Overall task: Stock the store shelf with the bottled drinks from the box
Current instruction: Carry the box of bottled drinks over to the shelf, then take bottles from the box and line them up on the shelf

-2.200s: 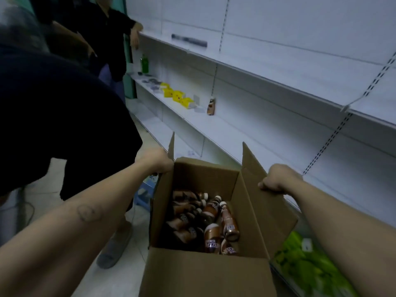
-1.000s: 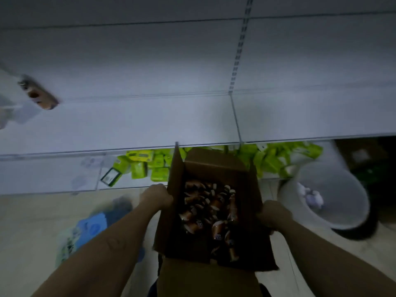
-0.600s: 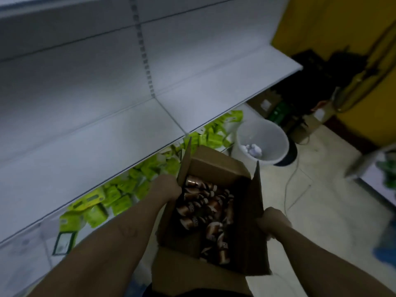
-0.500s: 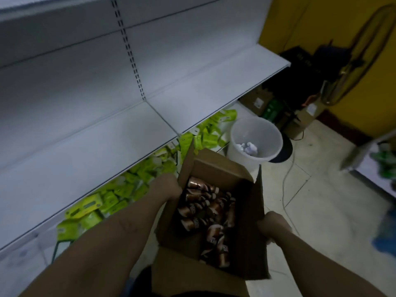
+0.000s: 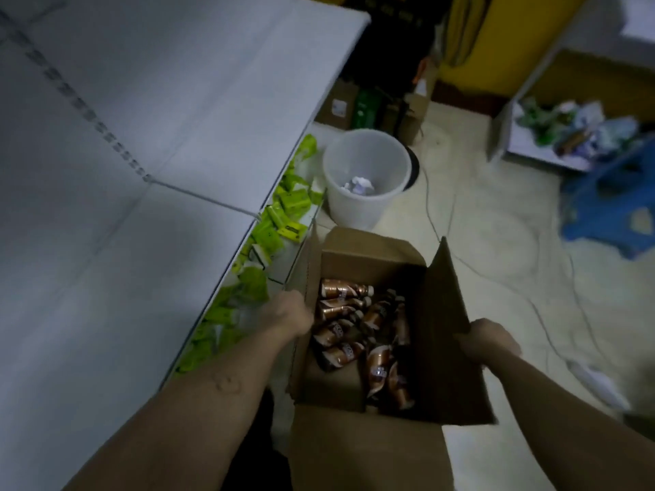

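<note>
I carry an open cardboard box (image 5: 368, 260) in front of me, its flaps standing up. Several brown bottled drinks (image 5: 358, 334) lie jumbled inside it. My left hand (image 5: 290, 318) grips the box's left side, and my right hand (image 5: 491, 343) grips its right flap and wall. The white store shelf (image 5: 117, 242) runs along my left, its top board bare where I see it.
Green packets (image 5: 269, 235) fill the lower shelf level at the left. A white waste bin (image 5: 365, 178) with crumpled paper stands on the floor just beyond the box. Cables trail over the floor at the right. A blue stool (image 5: 609, 207) and a cluttered low shelf stand at the far right.
My view has swung right and downward along the shelf to its end. The box stays held in both hands and has come nearer the waste bin.
</note>
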`<action>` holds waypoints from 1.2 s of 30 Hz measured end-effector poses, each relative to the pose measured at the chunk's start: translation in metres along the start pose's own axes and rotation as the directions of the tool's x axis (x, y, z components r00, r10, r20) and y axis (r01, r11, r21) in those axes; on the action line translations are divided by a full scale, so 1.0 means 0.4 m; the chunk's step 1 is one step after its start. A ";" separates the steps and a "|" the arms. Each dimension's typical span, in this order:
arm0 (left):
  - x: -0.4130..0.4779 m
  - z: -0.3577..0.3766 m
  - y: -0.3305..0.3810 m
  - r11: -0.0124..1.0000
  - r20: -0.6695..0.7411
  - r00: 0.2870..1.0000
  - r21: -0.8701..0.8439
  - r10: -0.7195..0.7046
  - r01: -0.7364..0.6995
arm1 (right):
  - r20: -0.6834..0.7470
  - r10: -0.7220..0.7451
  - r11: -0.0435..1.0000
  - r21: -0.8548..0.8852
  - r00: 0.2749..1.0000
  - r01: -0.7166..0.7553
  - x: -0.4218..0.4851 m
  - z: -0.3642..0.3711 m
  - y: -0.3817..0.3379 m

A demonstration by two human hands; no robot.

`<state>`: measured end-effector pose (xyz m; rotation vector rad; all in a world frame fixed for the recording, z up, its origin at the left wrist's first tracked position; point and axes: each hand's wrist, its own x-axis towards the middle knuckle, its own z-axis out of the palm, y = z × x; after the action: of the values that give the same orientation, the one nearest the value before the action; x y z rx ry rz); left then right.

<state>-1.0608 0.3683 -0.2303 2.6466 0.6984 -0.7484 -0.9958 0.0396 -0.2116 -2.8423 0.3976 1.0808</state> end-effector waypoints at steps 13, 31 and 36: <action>0.232 0.304 -0.104 0.970 -0.019 0.979 0.144 0.201 -0.196 | -0.129 0.153 0.954 0.279 0.980 -0.112 0.089 0.496 0.036; 0.396 0.905 -0.256 0.962 -0.251 0.930 0.010 0.267 -0.273 | -0.383 0.153 0.934 0.358 0.911 -0.007 0.364 1.066 0.091; 0.312 0.913 -0.290 0.972 -0.168 0.960 -0.035 0.222 -0.231 | -0.340 0.126 0.914 0.404 0.932 0.024 0.302 1.081 0.103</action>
<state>-1.1776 0.3631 -0.6157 2.6988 0.4356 -0.4476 -1.1978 0.0436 -0.6145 -2.6467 0.6402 0.4032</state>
